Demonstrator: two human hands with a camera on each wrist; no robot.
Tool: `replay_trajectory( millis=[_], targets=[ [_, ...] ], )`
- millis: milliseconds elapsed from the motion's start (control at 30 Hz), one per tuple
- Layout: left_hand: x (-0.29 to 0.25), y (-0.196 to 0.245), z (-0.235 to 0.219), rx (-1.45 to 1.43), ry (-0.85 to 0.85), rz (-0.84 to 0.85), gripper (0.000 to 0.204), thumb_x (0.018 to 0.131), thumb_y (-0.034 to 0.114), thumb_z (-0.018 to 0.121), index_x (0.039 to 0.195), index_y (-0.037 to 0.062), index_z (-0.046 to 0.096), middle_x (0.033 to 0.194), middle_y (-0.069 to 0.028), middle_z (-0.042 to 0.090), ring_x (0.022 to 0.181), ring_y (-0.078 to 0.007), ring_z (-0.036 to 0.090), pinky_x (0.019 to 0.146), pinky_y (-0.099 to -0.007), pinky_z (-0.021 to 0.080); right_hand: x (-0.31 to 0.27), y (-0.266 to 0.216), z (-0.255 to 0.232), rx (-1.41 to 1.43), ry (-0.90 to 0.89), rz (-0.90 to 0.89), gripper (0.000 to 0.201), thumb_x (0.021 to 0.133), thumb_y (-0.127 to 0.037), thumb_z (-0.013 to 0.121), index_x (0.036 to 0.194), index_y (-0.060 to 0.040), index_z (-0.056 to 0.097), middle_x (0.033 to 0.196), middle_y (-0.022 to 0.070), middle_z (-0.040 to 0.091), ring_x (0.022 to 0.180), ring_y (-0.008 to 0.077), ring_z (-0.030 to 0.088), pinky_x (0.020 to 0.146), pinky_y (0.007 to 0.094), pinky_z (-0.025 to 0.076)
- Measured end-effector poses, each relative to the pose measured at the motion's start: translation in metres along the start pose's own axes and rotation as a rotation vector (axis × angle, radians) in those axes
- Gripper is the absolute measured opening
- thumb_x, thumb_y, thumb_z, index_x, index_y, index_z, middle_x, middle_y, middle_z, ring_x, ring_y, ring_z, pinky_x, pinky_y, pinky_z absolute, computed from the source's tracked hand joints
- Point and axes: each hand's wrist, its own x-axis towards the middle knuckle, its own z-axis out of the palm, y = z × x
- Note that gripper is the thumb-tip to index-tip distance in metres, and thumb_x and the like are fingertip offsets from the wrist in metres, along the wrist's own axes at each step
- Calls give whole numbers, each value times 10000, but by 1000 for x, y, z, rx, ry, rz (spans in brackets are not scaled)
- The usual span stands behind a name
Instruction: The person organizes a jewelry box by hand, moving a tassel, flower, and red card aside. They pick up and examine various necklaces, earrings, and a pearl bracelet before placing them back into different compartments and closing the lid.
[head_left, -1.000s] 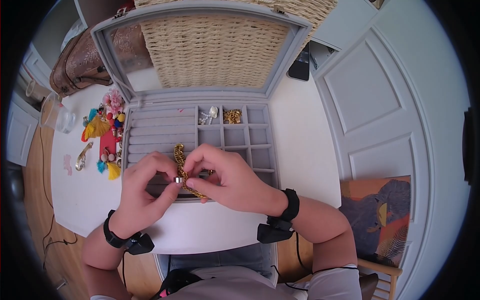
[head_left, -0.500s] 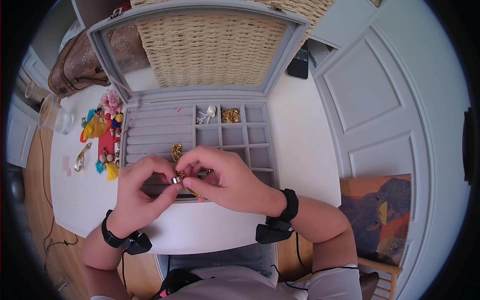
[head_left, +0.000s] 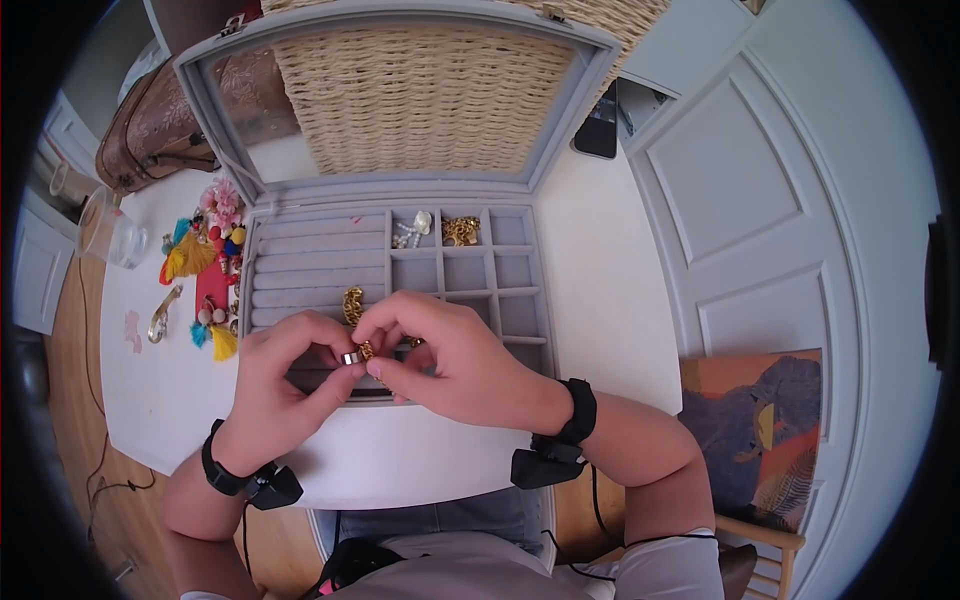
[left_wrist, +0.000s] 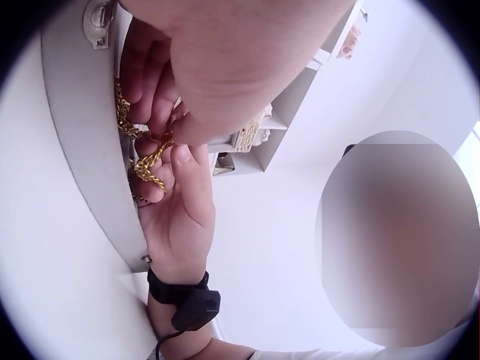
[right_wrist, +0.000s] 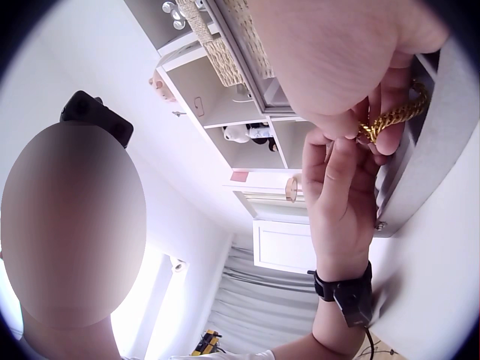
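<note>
In the head view my left hand point(head_left: 285, 385) pinches a small shiny silver band point(head_left: 350, 358) between thumb and fingertips. Right against it, the thumb and forefinger of my right hand point(head_left: 460, 360) hold a thick gold chain point(head_left: 353, 303). Part of the chain is hidden behind the fingers, and both wrist views show it bunched there, looping out between the hands. I cannot tell whether the band is joined to the chain. Both hands are over the front of a grey jewelry box point(head_left: 540, 285), its glass-windowed lid point(head_left: 205, 95) raised.
Padded ring rolls point(head_left: 320, 260) fill the box's left side. Compartments at right hold a white flower with pearls point(head_left: 422, 222) and gold jewelry point(head_left: 460, 232). Left of the box lie tassel ornaments point(head_left: 190, 260) and a gold clip point(head_left: 163, 315). A clear cup point(head_left: 125, 240) and phone point(head_left: 596, 130) stand farther out.
The hands have shifted slightly left, fingertips still together. The silver band has tilted a little, and less of the chain shows below the right fingers.
</note>
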Motion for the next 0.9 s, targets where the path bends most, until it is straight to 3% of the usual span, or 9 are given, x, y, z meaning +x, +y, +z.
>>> replay_trajectory(
  millis=[200, 300, 500, 567, 900],
  targets=[
    [0, -1, -2, 7, -19, 0, 192, 872, -10, 842, 993, 15, 696, 932, -76, 753, 810, -182, 737, 753, -292, 585, 0, 2, 1, -23, -1, -38, 284, 1039, 47, 684, 1316, 7, 633, 1231, 80, 633, 1070, 137, 665, 730, 271, 656],
    [1, -1, -2, 22, -16, 13, 180, 881, -18, 834, 1000, 15, 702, 929, -75, 755, 804, -179, 738, 750, -290, 585, 0, 4, 4, -29, 70, -128, 262, 993, 32, 709, 1244, -19, 650, 1109, 88, 687, 964, 147, 721, 687, 280, 600],
    [1, -2, 0, 6, 29, -16, 151, 914, -50, 790, 1031, 4, 712, 972, -86, 717, 830, -175, 712, 748, -289, 577, 0, 3, 5, -36, 60, -123, 308, 987, 44, 704, 1279, -26, 634, 1168, 96, 652, 992, 157, 718, 685, 281, 602],
    [2, -1, 0, 31, 101, 52, 143, 928, -48, 781, 1043, -1, 710, 1013, -86, 679, 859, -171, 682, 750, -285, 569, 0, 2, 4, -61, 59, -138, 337, 983, 53, 699, 1301, -31, 624, 1193, 99, 630, 1004, 162, 713, 690, 279, 602],
    [0, -4, -4, -74, 36, 28, 134, 942, -50, 760, 1051, -6, 697, 1025, -82, 686, 863, -152, 683, 753, -266, 573, 0, 1, 3, -105, 48, -173, 403, 982, 59, 699, 1365, -37, 617, 1261, 107, 576, 1040, 170, 688, 729, 279, 618]
  ],
)
